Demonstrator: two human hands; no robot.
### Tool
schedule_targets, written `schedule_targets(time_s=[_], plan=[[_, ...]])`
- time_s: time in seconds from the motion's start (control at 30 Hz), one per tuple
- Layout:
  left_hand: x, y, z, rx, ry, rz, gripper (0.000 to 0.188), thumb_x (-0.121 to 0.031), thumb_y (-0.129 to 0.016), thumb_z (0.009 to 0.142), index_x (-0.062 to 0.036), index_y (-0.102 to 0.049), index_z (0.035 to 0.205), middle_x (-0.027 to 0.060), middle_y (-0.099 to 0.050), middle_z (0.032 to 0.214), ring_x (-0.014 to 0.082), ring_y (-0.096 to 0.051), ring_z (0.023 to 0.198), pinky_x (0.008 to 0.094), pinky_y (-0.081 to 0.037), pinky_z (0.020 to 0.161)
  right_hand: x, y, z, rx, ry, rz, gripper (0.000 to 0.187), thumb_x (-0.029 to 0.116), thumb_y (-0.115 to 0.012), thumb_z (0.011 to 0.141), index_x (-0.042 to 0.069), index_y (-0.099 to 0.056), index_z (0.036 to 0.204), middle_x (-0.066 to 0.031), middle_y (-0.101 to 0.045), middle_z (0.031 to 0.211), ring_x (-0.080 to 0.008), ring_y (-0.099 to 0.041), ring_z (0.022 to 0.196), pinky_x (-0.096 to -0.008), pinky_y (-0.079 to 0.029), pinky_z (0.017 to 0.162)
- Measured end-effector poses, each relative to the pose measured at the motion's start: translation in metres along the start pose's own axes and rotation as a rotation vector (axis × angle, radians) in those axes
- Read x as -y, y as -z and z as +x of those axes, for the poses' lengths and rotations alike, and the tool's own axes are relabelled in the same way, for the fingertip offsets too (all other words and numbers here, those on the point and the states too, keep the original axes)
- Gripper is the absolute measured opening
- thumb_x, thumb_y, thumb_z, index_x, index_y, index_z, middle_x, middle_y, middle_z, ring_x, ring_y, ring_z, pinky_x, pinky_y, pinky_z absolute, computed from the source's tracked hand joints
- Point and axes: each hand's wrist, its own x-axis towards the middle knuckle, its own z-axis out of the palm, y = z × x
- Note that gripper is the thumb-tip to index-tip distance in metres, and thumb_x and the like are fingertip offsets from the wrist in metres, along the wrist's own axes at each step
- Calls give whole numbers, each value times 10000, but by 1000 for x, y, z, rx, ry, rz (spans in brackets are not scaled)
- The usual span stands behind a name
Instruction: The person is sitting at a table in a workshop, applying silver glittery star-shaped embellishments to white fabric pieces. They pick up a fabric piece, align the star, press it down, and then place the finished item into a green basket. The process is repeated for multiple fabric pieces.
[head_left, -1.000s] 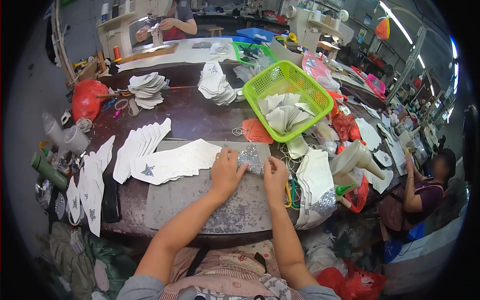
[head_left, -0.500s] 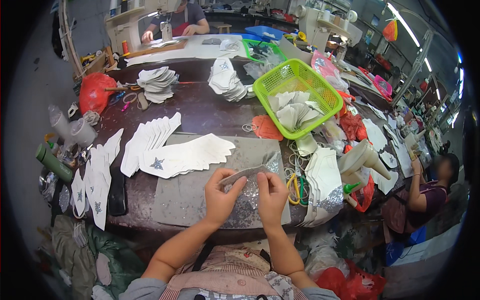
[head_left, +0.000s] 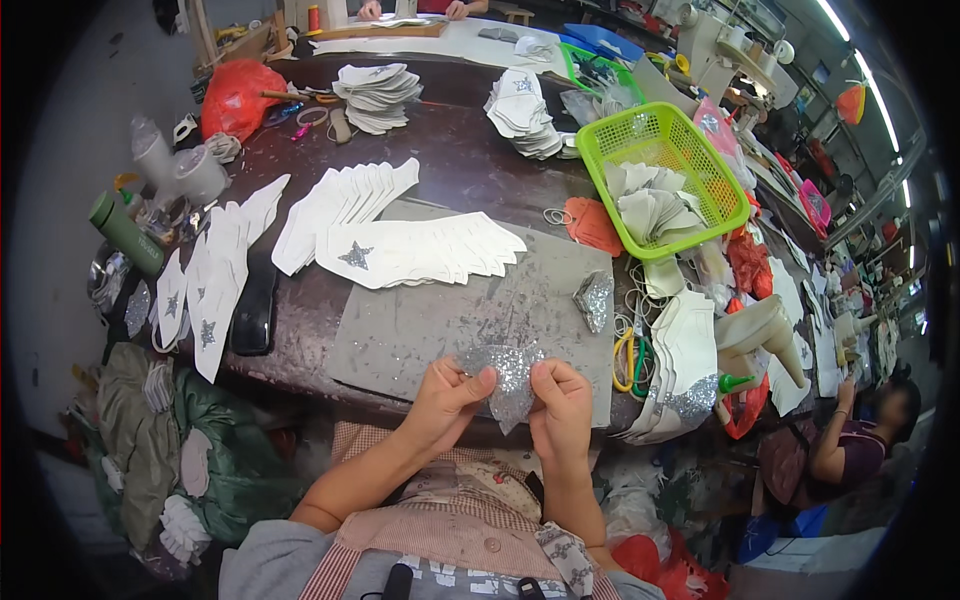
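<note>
My left hand (head_left: 448, 400) and my right hand (head_left: 562, 408) pinch a silver glitter piece (head_left: 512, 388) between thumbs and fingers, over the front of a worn grey board (head_left: 420, 345). Its sparkling face shows, and its lower end tapers to a point. To the right of my hands, a small stack of silver glitter pieces (head_left: 594, 302) lies on the board. Beyond them, a fanned row of white cut pieces (head_left: 430, 245) rests partly on the board, the top one bearing a glitter star. Another white fan (head_left: 335, 210) lies behind it.
A green basket (head_left: 612, 118) holds pale cut pieces. Scissors (head_left: 625, 362) and white pieces with glitter ends (head_left: 683, 350) lie right of the board. A black phone (head_left: 254, 312) and green bottle (head_left: 125, 235) are at left. Co-workers are at the back and far right.
The held piece now shows its glitter face instead of a grey side. My hands are closer to the board's front edge, and the small glitter stack is in fuller view. The whole view has shifted.
</note>
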Motion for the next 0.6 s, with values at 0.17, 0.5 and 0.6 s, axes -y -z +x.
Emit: schedule_targets(time_s=[0.17, 0.5, 0.6], plan=[[0, 8, 6, -74, -57, 215, 188, -64, -671, 848, 22, -628, 1010, 68, -677, 922, 100, -622, 803, 234, -503, 730, -13, 13, -3, -115, 285, -311, 127, 95, -616, 900, 0, -607, 816, 28, -556, 736, -35, -473, 678, -189, -365, 614], [-11, 29, -5, 5, -69, 480, 386, -93, -701, 830, 6, -547, 1170, 76, -657, 991, 95, -590, 889, 243, -476, 763, -31, 14, 21, 58, -19, 41, 62, 54, -608, 895, -7, -605, 898, -14, -605, 802, -62, -521, 691, -203, -404, 630], [-45, 40, 19, 100, -264, 940, 575, -184, -688, 836, -61, -428, 1334, 87, -602, 1149, 169, -521, 1120, 360, -420, 941, -30, 45, 38, 134, -56, 74, 53, 31, -602, 891, -3, -595, 930, -43, -633, 838, -96, -578, 751, -226, -454, 705]])
